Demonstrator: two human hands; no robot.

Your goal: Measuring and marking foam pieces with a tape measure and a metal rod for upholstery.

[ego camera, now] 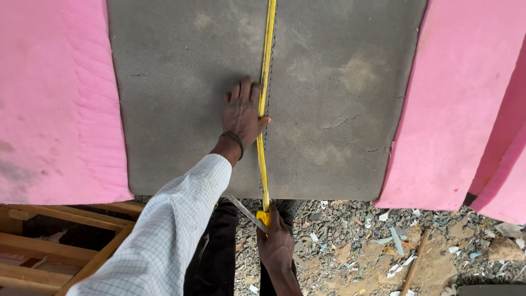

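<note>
At the near edge of the grey foam sheet (186,98) my right hand (276,244) is closed on the yellow tape-measure case (264,217), fingers wrapped round it, w/ a thin grey blade or strip (245,212) poking out to the left of the case; can't tell what it is exactly. The yellow tape (265,98) runs from there straight to the far edge, down the middle of the sheet, alongside a dark line or seam. My left hand (243,112) lies flat on the foam just left of the tape, fingers spread and open, thumb touching the tape's edge, pinning it, not gripping.

Handling, as I judge it: tape is thin, springy metal, light, stiff along its length but quick to buckle or slide sideways on foam. Best held by the case at the near end and pressed flat mid-span w/ thumb or palm. Foam looks soft and dents under pressure, surface dusty and cracked on the right.

Pink foam blocks (49,98) flank the sheet left and right. Wooden frame (60,241) near left; rubble-strewn ground (372,246) near right.
</note>
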